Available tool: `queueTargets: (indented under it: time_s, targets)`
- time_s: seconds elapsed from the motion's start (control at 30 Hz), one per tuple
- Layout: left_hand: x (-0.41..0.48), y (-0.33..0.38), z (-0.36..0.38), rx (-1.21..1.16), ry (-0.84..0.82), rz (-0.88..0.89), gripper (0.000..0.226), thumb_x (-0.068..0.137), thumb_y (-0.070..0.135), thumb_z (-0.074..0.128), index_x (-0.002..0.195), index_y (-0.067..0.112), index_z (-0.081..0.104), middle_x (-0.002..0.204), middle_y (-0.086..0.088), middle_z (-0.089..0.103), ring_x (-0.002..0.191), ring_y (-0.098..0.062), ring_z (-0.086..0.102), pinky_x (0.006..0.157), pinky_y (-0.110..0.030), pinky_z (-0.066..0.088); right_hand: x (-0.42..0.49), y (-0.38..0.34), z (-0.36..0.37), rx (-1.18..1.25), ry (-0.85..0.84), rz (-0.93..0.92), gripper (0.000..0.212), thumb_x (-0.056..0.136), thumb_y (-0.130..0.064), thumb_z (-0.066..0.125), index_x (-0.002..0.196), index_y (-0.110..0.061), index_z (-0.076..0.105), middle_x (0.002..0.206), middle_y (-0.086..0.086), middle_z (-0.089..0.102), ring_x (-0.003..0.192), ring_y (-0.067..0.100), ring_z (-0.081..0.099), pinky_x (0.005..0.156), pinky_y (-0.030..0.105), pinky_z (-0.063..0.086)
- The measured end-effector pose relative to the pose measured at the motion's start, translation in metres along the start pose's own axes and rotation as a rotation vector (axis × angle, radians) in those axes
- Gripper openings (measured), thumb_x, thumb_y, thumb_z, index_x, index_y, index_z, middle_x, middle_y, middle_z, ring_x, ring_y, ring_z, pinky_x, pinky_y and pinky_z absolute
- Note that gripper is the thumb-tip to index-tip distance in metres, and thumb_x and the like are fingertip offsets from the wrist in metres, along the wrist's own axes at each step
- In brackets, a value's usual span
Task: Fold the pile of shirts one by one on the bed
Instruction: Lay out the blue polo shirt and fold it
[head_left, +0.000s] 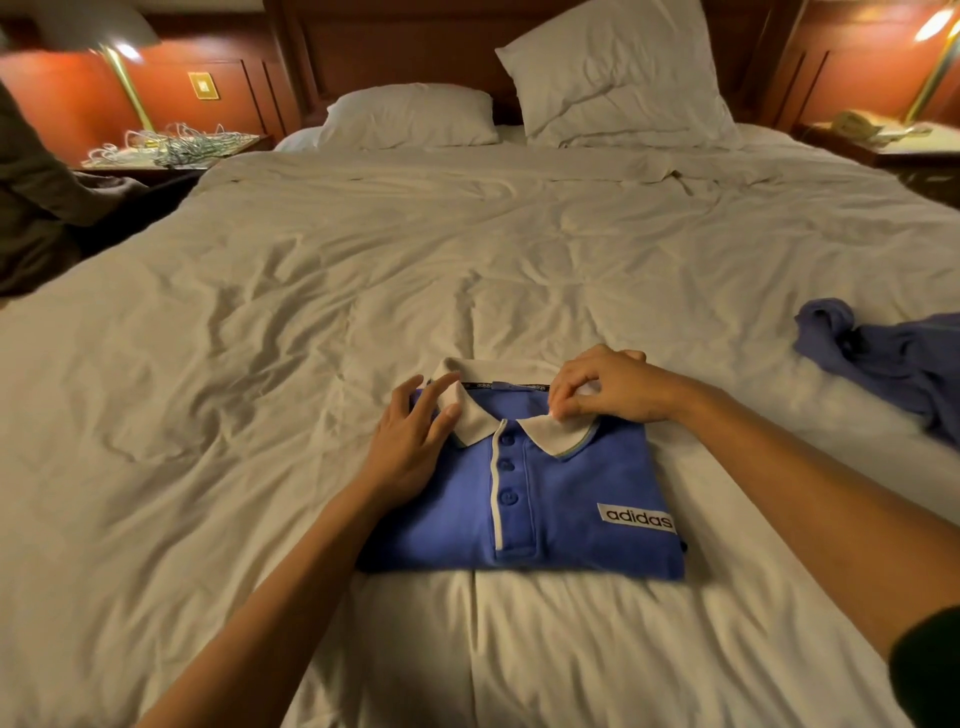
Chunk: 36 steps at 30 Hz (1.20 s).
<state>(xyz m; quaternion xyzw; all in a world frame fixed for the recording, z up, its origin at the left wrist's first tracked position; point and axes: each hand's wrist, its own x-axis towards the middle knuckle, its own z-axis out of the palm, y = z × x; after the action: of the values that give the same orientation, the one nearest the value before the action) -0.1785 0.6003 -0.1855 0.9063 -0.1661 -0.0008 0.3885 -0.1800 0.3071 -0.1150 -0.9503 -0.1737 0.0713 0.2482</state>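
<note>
On the bed (260, 364), a right hand (608, 387) pinches the collar (550, 434) of a folded blue polo shirt (571, 493) as the spread left hand (410, 441) rests on its left side; too hard a tug could undo the folds, a crumpled shirt (893, 358) waiting to its right.

free: bare bed (363, 270) ahead and left | blocked: crumpled blue shirt (893, 358) right, pillows (613, 83) at the headboard

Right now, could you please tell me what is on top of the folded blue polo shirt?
The left hand rests on it, touching the white collar; the right hand pinches that collar. Fabric under them is hidden.
</note>
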Motion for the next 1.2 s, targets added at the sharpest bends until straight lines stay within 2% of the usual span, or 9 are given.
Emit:
queueTargets:
  time_s: [0.1, 0.23, 0.37, 0.6, 0.8, 0.9, 0.97, 1.07, 1.2]
  targets:
    - [0.005, 0.005, -0.002, 0.05, 0.002, 0.018, 0.057, 0.092, 0.074, 0.029, 0.142, 0.049, 0.045, 0.156, -0.002, 0.027, 0.144, -0.022, 0.031, 0.12, -0.043, 0.023, -0.003, 0.0, -0.001, -0.038, -0.07, 0.02, 0.008, 0.079, -0.054, 0.075, 0.084, -0.047, 0.074, 0.09, -0.027, 0.07, 0.099, -0.008, 0.058, 0.095, 0.039, 0.022]
    - [0.01, 0.028, 0.001, 0.193, 0.058, 0.165, 0.061, 0.084, 0.075, 0.029, 0.114, 0.042, 0.069, 0.152, 0.001, 0.035, 0.146, -0.024, 0.023, 0.12, -0.047, 0.017, 0.005, -0.005, 0.007, -0.017, 0.06, 0.067, 0.019, 0.071, -0.05, 0.082, 0.076, -0.034, 0.073, 0.068, -0.03, 0.063, 0.083, -0.012, 0.054, 0.089, 0.036, 0.022]
    - [0.02, 0.068, 0.013, 0.268, 0.015, 0.255, 0.05, 0.08, 0.076, 0.051, 0.083, 0.032, 0.075, 0.14, 0.011, 0.048, 0.137, -0.013, 0.028, 0.113, -0.035, 0.019, 0.007, 0.001, 0.006, 0.031, 0.1, 0.053, 0.011, 0.083, -0.054, 0.07, 0.08, -0.044, 0.073, 0.088, -0.026, 0.07, 0.102, -0.005, 0.055, 0.093, 0.036, 0.021]
    - [0.026, 0.068, 0.018, 0.114, -0.068, 0.162, 0.022, 0.083, 0.053, 0.073, 0.07, 0.037, 0.064, 0.116, 0.014, 0.056, 0.113, -0.006, 0.038, 0.105, -0.034, 0.027, 0.005, 0.012, 0.01, -0.024, 0.189, 0.062, 0.015, 0.087, -0.044, 0.07, 0.073, -0.045, 0.065, 0.089, -0.016, 0.067, 0.106, 0.004, 0.048, 0.091, 0.035, 0.021]
    - [0.024, 0.057, 0.011, 0.046, 0.028, 0.123, 0.01, 0.082, 0.05, 0.074, 0.087, 0.043, 0.069, 0.12, 0.013, 0.05, 0.117, -0.007, 0.042, 0.103, -0.026, 0.03, 0.011, 0.01, 0.021, 0.242, 0.562, 0.133, 0.012, 0.087, -0.03, 0.074, 0.098, -0.027, 0.07, 0.096, -0.009, 0.06, 0.085, 0.011, 0.061, 0.086, 0.03, 0.048]
    - [0.042, 0.045, -0.003, 0.032, 0.215, -0.033, 0.025, 0.089, 0.036, 0.07, 0.112, 0.026, 0.068, 0.125, -0.002, 0.05, 0.117, -0.022, 0.047, 0.096, -0.028, 0.037, 0.014, 0.008, 0.021, 0.222, 0.518, 0.335, 0.026, 0.082, -0.042, 0.076, 0.097, -0.022, 0.069, 0.085, -0.009, 0.064, 0.083, 0.013, 0.06, 0.081, 0.029, 0.05]
    - [0.06, 0.039, -0.011, 0.098, 0.149, -0.155, 0.035, 0.089, 0.032, 0.07, 0.122, 0.022, 0.064, 0.127, -0.008, 0.05, 0.114, -0.028, 0.052, 0.091, -0.029, 0.039, 0.021, 0.009, 0.023, 0.083, 0.433, 0.422, 0.026, 0.077, -0.041, 0.077, 0.077, -0.016, 0.068, 0.073, -0.004, 0.063, 0.076, 0.019, 0.057, 0.069, 0.031, 0.047]
    - [0.08, 0.03, -0.018, 0.134, 0.026, -0.223, 0.027, 0.089, 0.028, 0.07, 0.113, 0.017, 0.07, 0.107, -0.008, 0.067, 0.101, -0.028, 0.063, 0.078, -0.029, 0.045, 0.03, 0.011, 0.025, 0.063, 0.441, 0.419, 0.033, 0.078, -0.03, 0.076, 0.067, -0.002, 0.062, 0.065, 0.006, 0.061, 0.069, 0.029, 0.056, 0.058, 0.033, 0.039]
    - [0.084, 0.009, -0.027, 0.001, 0.033, -0.295, 0.021, 0.089, 0.036, 0.071, 0.095, 0.016, 0.074, 0.088, -0.007, 0.069, 0.079, -0.024, 0.063, 0.065, -0.027, 0.043, 0.026, 0.013, 0.028, 0.15, 0.514, 0.464, 0.052, 0.093, -0.046, 0.063, 0.062, -0.005, 0.055, 0.062, 0.006, 0.058, 0.07, 0.03, 0.054, 0.059, 0.035, 0.039]
